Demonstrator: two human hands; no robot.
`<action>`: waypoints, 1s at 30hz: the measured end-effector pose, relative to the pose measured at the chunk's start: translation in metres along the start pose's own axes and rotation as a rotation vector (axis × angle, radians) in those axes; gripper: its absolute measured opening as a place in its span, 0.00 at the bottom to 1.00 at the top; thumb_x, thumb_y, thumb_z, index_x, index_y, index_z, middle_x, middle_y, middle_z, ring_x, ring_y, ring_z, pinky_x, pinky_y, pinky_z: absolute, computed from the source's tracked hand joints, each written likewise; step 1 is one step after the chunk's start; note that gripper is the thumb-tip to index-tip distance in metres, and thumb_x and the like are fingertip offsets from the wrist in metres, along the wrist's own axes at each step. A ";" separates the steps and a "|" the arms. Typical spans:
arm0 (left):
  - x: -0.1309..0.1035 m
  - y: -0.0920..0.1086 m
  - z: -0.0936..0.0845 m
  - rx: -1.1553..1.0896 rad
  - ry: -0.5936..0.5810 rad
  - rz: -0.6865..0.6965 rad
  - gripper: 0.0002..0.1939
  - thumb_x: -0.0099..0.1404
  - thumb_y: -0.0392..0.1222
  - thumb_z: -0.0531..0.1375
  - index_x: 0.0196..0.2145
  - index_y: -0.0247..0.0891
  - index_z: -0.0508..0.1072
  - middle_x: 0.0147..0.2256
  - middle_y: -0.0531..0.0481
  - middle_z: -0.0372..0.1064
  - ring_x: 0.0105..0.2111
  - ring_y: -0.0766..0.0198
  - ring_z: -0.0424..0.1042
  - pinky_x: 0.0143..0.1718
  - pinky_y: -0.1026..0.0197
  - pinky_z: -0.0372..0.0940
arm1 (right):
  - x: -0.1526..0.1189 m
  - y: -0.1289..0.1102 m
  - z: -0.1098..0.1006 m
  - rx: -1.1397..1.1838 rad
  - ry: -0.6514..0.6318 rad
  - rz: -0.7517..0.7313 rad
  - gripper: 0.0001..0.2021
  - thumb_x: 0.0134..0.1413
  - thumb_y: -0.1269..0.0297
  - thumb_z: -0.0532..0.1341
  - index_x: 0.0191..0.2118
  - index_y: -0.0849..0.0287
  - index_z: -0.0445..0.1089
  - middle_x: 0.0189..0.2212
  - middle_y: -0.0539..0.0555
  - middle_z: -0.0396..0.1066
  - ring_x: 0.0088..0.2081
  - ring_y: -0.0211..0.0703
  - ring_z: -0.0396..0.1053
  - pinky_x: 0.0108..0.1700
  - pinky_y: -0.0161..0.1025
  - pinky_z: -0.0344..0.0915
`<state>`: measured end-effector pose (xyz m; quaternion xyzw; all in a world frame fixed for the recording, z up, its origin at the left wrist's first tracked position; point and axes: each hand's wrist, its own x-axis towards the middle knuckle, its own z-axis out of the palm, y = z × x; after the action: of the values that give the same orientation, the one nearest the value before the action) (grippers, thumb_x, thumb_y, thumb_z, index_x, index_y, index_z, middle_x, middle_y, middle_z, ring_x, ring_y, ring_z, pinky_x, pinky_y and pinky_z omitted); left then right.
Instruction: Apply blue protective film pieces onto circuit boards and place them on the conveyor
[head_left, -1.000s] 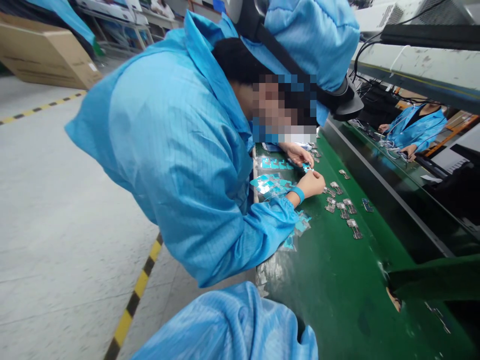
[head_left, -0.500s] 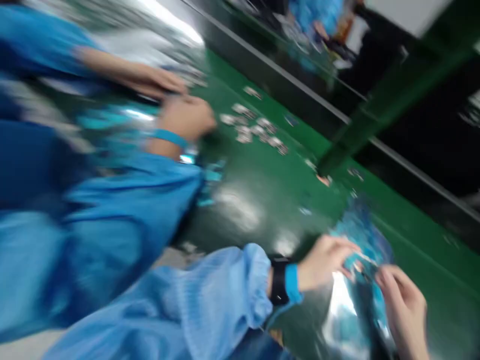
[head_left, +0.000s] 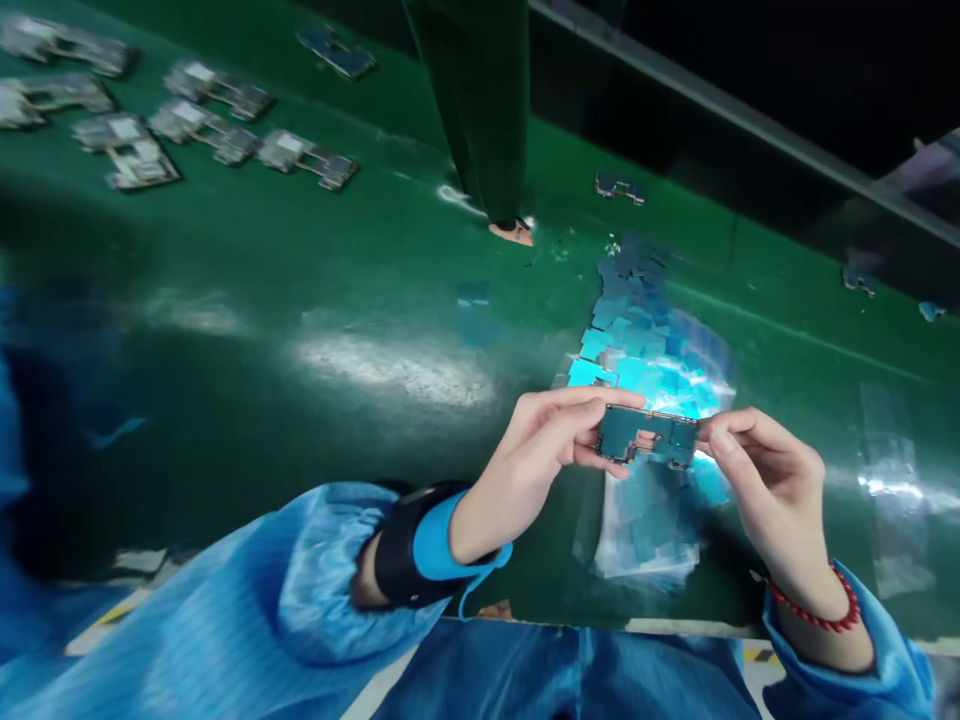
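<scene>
Between my two hands a small phone circuit board [head_left: 624, 428] is held up, its flat side facing me and a notch cut in its lower edge. My left hand [head_left: 525, 465] is closed on the board's left end, thumb in front and fingers behind. The thumb and fingertips of my right hand [head_left: 772, 490] pinch at the right end. Behind and below the board lies a spread of overlapping blue film pieces [head_left: 634, 335], shiny where light falls on them. A stack of clear plastic sheets [head_left: 645, 545] shows beneath my hands.
Several circuit boards [head_left: 206, 130] lie at the upper left of the green table [head_left: 337, 260]. Single boards [head_left: 619, 188] rest along its back. A green post [head_left: 487, 110] stands at the back edge. More clear film [head_left: 892, 490] lies at the right.
My view has swung right and down; the neighbouring worker's arms have left the picture. Both hands still hold the board, which now shows clearly and sits nearer the middle.
</scene>
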<state>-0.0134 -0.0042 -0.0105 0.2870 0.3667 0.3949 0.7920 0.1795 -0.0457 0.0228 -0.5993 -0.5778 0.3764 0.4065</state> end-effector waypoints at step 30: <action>-0.006 0.005 0.008 -0.021 0.060 0.077 0.12 0.58 0.33 0.60 0.38 0.40 0.81 0.26 0.54 0.77 0.33 0.57 0.80 0.28 0.62 0.77 | 0.002 0.000 0.008 -0.043 0.055 0.042 0.05 0.53 0.74 0.64 0.33 0.56 0.71 0.26 0.45 0.70 0.28 0.28 0.68 0.32 0.21 0.66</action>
<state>-0.0114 -0.0075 0.0001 0.2804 0.3748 0.4376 0.7677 0.1722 -0.0430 0.0197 -0.6299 -0.5617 0.3557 0.4015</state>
